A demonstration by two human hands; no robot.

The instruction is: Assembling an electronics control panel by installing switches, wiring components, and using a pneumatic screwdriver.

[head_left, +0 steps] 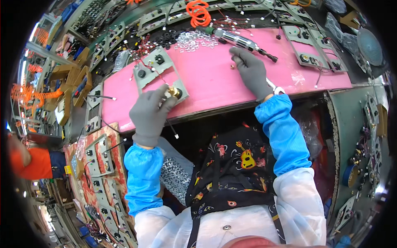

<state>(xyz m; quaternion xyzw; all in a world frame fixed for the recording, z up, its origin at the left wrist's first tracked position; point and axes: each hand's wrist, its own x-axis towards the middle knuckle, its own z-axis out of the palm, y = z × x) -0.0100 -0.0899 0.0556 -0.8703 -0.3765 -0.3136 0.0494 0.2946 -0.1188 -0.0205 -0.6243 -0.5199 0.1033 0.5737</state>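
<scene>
My left hand [149,112], in a grey glove, is closed with thumb and fingertips on a brass-coloured round fitting [175,91]. That fitting sits at the near corner of a grey metal panel [168,65], which also carries black round parts and red wires. My right hand [251,75], gloved too, hovers over the pink work surface with thumb and forefinger apart. Just left of its fingers lies a tiny brownish piece [232,66]. From beneath that hand's wrist side sticks out a silver wrench-like tool [278,89]; its other end is hidden.
A pneumatic screwdriver [237,40] lies beyond my right hand, near an orange coiled hose [198,13]. Clear plastic clips [192,41] are heaped at the back. More wired panels [306,47] stand right. A person in orange [35,159] is at far left.
</scene>
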